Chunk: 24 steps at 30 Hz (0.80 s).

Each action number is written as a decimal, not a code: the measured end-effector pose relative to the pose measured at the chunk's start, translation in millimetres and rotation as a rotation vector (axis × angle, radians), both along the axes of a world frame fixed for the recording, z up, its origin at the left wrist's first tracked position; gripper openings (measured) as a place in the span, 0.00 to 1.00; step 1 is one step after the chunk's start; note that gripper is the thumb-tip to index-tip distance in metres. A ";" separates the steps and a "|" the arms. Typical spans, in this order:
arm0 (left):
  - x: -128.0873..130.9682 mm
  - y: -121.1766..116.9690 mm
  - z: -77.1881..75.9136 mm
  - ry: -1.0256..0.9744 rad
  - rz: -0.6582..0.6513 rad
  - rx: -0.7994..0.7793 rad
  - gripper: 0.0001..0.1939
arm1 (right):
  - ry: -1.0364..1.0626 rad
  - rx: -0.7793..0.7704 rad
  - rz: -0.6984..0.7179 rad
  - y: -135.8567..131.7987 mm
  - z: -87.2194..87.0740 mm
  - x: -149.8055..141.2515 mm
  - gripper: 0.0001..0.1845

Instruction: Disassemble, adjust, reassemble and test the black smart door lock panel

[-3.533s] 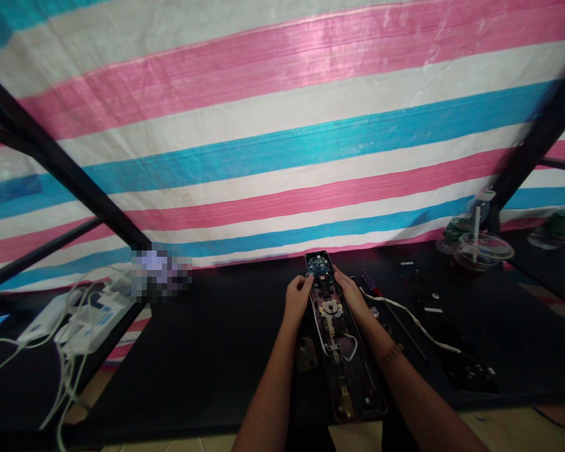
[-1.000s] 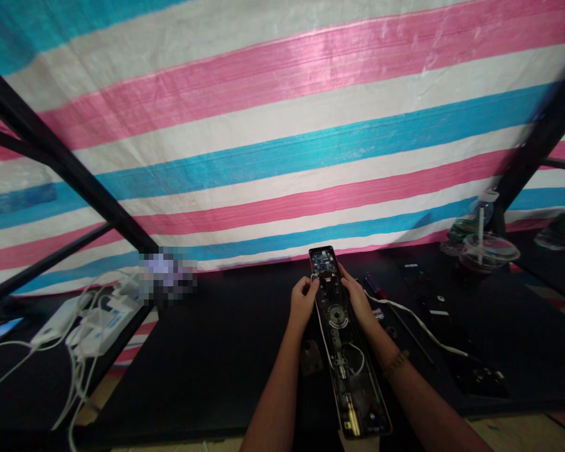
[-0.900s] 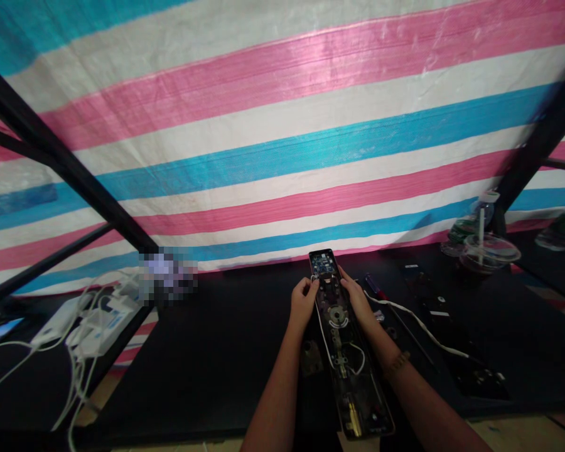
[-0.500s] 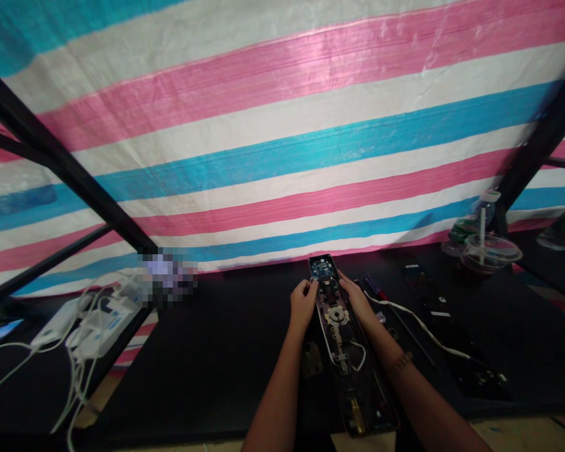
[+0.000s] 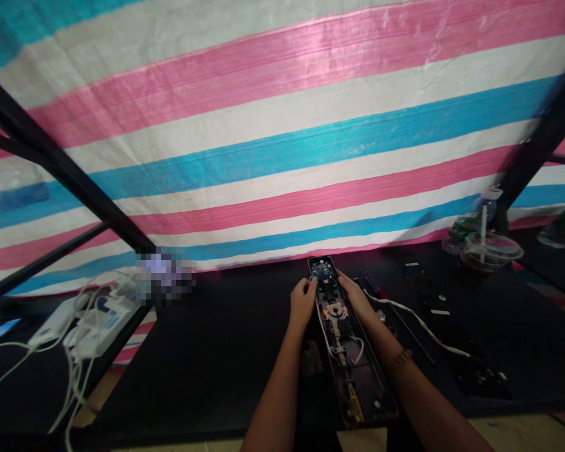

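A long, narrow opened device body (image 5: 353,370) lies lengthwise on the black table (image 5: 207,351), its circuit board, round metal part and white wires showing. My left hand (image 5: 302,302) is closed on its left edge near the far end, fingertips pinching at the white wire there. My right hand (image 5: 354,295) grips the right edge at the same height, fingers curled round it. Both forearms run along the sides of the device.
A small dark block (image 5: 312,359) sits left of the device. To the right lie a white cable (image 5: 419,323), a screwdriver (image 5: 375,286) and black plates (image 5: 433,300). Plastic cups (image 5: 487,248) stand far right. White chargers and cords (image 5: 82,320) lie at the left. Striped tarp behind.
The device has shifted slightly and its near end has swung a little. Both hands keep their hold near its far end; the left fingers have worked at the white wire.
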<state>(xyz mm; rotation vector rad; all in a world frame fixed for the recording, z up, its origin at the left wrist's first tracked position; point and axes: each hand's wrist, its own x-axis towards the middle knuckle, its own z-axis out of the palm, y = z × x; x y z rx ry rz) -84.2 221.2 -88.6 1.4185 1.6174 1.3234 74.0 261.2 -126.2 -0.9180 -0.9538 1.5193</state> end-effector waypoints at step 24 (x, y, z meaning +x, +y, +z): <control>0.1 -0.3 1.3 -0.012 -0.011 0.040 0.21 | -0.043 0.043 -0.072 -2.4 1.4 -1.0 0.27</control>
